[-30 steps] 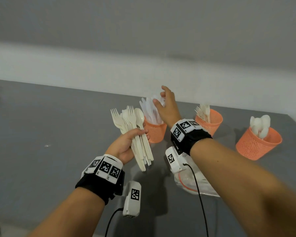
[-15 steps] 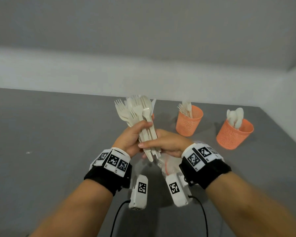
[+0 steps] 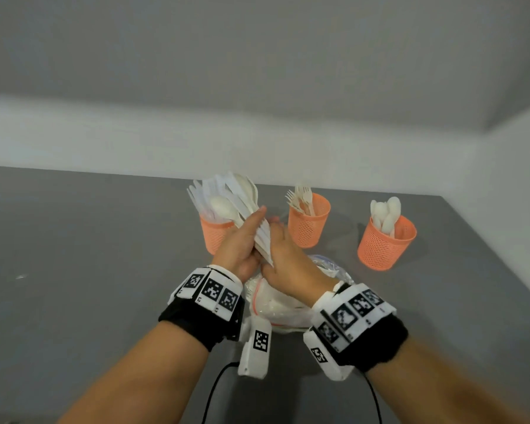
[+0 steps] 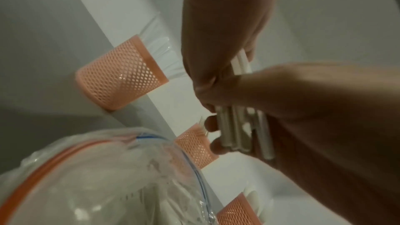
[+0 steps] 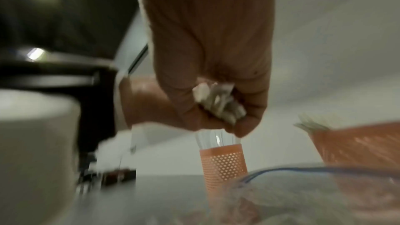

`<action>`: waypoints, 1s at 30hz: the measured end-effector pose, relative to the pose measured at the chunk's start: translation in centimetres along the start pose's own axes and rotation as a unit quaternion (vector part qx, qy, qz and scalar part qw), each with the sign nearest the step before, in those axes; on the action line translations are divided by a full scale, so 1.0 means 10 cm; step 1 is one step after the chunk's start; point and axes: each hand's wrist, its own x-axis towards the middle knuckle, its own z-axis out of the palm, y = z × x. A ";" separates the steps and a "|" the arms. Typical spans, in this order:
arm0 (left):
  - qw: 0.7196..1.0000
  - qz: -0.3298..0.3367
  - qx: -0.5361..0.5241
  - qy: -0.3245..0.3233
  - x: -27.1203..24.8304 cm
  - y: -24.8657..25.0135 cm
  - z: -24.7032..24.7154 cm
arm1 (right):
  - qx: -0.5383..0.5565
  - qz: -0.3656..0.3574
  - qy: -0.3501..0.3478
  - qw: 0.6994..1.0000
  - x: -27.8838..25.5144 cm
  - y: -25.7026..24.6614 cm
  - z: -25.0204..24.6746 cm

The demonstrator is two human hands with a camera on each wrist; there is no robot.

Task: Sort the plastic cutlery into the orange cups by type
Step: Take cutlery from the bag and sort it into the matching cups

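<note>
A bundle of white plastic cutlery (image 3: 237,203), forks, spoons and knives mixed, is held upright above the table. My left hand (image 3: 242,240) grips its handles from the left, and my right hand (image 3: 283,252) wraps round the lower handles (image 4: 238,134) from the right. The handle ends (image 5: 218,103) stick out of my right fist. Three orange mesh cups stand behind: the left cup (image 3: 214,237) with knives, the middle cup (image 3: 308,224) with forks, the right cup (image 3: 386,243) with spoons. The bundle partly hides the left cup.
A clear zip bag (image 3: 276,304) with more white cutlery lies on the grey table (image 3: 89,270) just below my hands. White walls close the table at the back and right. Wrist camera cables hang at the near edge.
My right hand came back from the knife cup and closed on the bundle's handles beside my left hand. The bundle's tops now lean left in front of the knife cup.
</note>
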 end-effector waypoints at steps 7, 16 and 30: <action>0.998 -0.044 -0.028 -0.040 -0.04 -0.02 0.13 | 0.130 -0.041 0.140 0.981 -0.01 0.16 -0.44; 0.995 -0.043 -0.067 -0.061 -0.05 -0.15 0.20 | 0.105 -0.069 0.112 0.986 -0.05 0.27 -0.51; 0.997 -0.045 -0.065 -0.027 -0.05 -0.23 0.25 | 0.068 -0.059 0.096 0.991 -0.05 0.33 -0.47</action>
